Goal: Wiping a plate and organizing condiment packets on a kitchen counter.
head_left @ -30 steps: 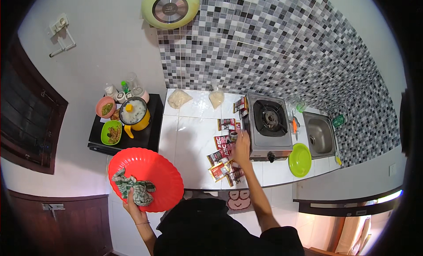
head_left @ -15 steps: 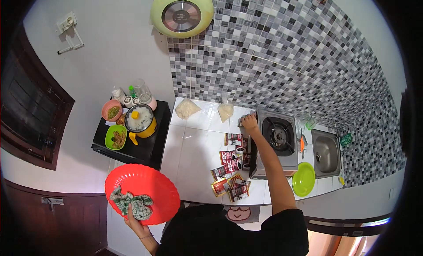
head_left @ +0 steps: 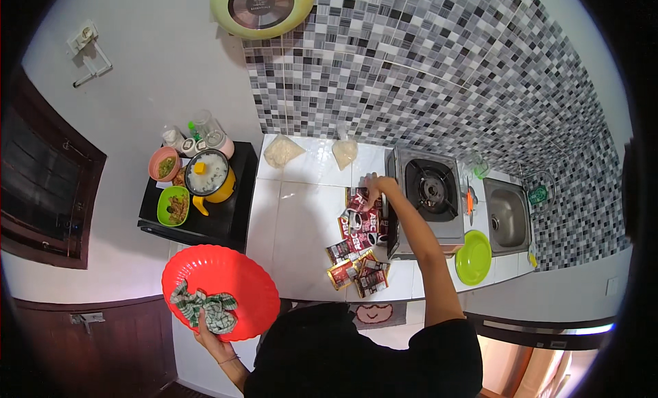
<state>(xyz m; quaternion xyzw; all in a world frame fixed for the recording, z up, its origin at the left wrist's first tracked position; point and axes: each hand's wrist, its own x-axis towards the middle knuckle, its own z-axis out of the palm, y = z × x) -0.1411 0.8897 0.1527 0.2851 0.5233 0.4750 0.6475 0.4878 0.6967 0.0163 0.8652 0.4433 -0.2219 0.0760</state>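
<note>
At the lower left, my left hand (head_left: 214,343) is closed around the rim of a round red plastic tray (head_left: 250,281) with a scalloped edge. Its thumb presses on a crumpled green-and-white checked cloth (head_left: 221,317) lying in the tray. My right arm reaches across the white tiled counter. Beside the stove's left side, my right hand (head_left: 378,184) has its fingers bent over the upper end of red-and-black coffee sachets (head_left: 356,242); its fingertips are partly hidden. More sachets lie overlapping toward the counter's front edge.
A gas stove (head_left: 433,189) stands right of the sachets, then a green plate (head_left: 473,259) and a steel sink (head_left: 506,216). Two bags of pale grains, including one bag (head_left: 282,151), sit at the back. A yellow pot of rice (head_left: 209,175) and bowls stand on a black cabinet (head_left: 236,213).
My right hand has moved left and nearer, from the stove's back left corner onto the sachets. Some upper sachets have shifted. The left hand still holds the tray and cloth.
</note>
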